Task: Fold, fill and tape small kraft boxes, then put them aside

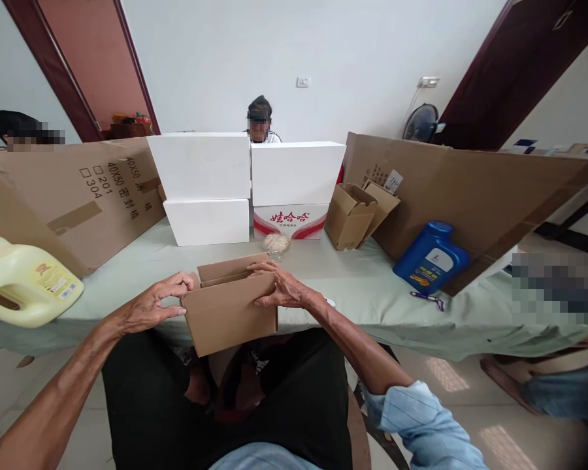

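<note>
A small brown cardboard box [232, 313] with its top unclosed is held at the table's front edge, above my lap. My left hand [159, 303] grips its left end, thumb and fingers at the upper corner. With the thumb on the near wall and the fingers over the top, my right hand [281, 287] grasps the right end. Flaps stand up or fold inward at the box's mouth; its inside is mostly hidden. Just beyond it, a pale round bundle in clear wrap [276, 243] lies on the green tablecloth [127, 261].
White boxes [200, 166] stand stacked at the back. Large cardboard sheets [78, 196] flank both sides. A yellow jug [34, 284] is at left; a blue bottle [431, 258], a purple-handled razor [427, 299] and folded brown boxes [350, 215] are at right. A person [259, 121] sits opposite.
</note>
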The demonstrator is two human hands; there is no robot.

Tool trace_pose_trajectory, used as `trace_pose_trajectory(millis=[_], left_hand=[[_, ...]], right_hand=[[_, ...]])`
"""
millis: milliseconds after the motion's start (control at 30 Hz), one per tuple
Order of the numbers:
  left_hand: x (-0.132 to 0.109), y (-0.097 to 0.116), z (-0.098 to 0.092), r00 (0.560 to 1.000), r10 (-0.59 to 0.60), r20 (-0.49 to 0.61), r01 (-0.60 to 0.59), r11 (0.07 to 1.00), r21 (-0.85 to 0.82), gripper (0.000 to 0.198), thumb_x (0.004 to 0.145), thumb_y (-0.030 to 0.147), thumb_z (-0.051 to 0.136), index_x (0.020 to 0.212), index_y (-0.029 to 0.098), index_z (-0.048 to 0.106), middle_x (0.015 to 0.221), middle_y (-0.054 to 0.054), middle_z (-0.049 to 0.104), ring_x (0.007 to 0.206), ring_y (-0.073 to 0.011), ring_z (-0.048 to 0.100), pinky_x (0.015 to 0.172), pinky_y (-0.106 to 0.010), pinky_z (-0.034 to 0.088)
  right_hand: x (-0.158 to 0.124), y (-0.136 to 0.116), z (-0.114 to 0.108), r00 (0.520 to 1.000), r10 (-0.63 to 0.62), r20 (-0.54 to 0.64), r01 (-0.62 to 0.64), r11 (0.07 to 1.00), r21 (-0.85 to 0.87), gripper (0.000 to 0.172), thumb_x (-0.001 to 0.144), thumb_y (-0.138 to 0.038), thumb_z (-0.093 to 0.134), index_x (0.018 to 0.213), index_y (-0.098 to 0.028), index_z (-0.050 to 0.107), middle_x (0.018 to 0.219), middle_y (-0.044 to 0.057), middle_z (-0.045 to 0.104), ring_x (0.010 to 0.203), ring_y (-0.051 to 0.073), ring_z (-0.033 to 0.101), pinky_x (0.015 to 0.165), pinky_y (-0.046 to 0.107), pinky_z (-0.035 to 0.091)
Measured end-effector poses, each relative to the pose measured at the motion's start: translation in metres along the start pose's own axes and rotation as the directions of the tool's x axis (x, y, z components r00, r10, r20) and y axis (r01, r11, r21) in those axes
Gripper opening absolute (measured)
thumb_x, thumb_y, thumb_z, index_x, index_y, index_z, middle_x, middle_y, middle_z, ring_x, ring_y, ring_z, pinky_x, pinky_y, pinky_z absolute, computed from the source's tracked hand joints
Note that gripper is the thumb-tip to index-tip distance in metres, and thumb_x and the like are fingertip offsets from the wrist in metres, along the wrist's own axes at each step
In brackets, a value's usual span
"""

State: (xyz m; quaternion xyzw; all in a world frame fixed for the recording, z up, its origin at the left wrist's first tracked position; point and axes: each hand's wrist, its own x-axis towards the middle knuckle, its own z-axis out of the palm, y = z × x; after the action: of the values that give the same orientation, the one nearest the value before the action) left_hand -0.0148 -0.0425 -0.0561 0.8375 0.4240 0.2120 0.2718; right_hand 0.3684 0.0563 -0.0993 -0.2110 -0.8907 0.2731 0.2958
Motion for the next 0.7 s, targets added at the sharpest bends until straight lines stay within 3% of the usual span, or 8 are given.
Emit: trace_pose_trajectory(millis=[100,200,367,500,600,700], left_hand=[[0.002,-0.001,0.0,0.999,-0.011,-0.047,0.012,1.0,0.015,0.023,0.098,0.041,0.061,0.097,0.021,0.072,0.118,-0.009,0.062,0.106,-0.0228,0.061,0.076,-0.025,0.051],[0.003,-0.004,-0.001,0.998,-0.002,-0.062,0.004,1.0,0.03,0.024,0.099,0.041,0.061,0.093,0.021,0.073,0.117,-0.009,0.064,0.105,-0.0227,0.063,0.08,-0.027,0.054],[0.009,-0.013,-0.003,0.994,0.018,-0.109,-0.02,1.0,-0.016,0.025,0.099,0.043,0.064,0.092,0.02,0.071,0.116,-0.011,0.066,0.107,-0.0221,0.064,0.092,-0.03,0.056],[0.019,-0.025,-0.004,0.988,0.026,-0.152,-0.039,0.996,-0.086,0.024,0.096,0.043,0.07,0.095,0.019,0.072,0.122,-0.013,0.068,0.115,-0.0242,0.065,0.092,-0.03,0.057],[0.024,-0.036,-0.001,0.982,-0.007,-0.186,-0.017,0.992,-0.125,0.03,0.097,0.043,0.069,0.117,0.02,0.074,0.134,-0.015,0.069,0.122,-0.0267,0.068,0.094,-0.033,0.06],[0.02,-0.046,0.012,0.963,-0.066,-0.262,0.043,0.995,-0.094,0.053,0.099,0.044,0.065,0.149,0.025,0.061,0.148,-0.016,0.065,0.122,-0.0269,0.071,0.098,-0.039,0.064]], right_hand=[[0.004,-0.009,-0.002,1.0,-0.003,0.006,0.004,0.999,-0.049,0.058,0.087,-0.067,0.087,0.124,-0.027,0.068,0.14,0.01,0.065,0.136,0.033,0.056,0.121,0.051,0.046],[0.002,-0.008,-0.004,0.996,-0.006,-0.088,-0.002,0.996,-0.089,0.058,0.088,-0.071,0.085,0.115,-0.026,0.061,0.132,0.011,0.061,0.126,0.032,0.057,0.112,0.048,0.049],[-0.006,0.006,-0.001,0.963,-0.011,-0.269,-0.014,0.996,-0.091,0.067,0.09,-0.079,0.078,0.122,-0.026,0.052,0.136,0.012,0.054,0.13,0.032,0.052,0.115,0.048,0.047],[-0.006,0.016,0.004,0.943,0.029,-0.332,-0.054,0.996,-0.067,0.072,0.089,-0.08,0.077,0.129,-0.027,0.051,0.138,0.013,0.051,0.134,0.034,0.05,0.116,0.052,0.048],[0.0,0.022,0.003,0.937,0.101,-0.335,-0.115,0.993,-0.021,0.073,0.087,-0.079,0.079,0.129,-0.026,0.051,0.139,0.013,0.05,0.13,0.032,0.051,0.104,0.046,0.054],[0.01,0.032,0.001,0.925,0.167,-0.34,-0.166,0.986,0.032,0.072,0.085,-0.079,0.08,0.124,-0.026,0.051,0.135,0.011,0.051,0.123,0.029,0.053,0.092,0.038,0.053]])
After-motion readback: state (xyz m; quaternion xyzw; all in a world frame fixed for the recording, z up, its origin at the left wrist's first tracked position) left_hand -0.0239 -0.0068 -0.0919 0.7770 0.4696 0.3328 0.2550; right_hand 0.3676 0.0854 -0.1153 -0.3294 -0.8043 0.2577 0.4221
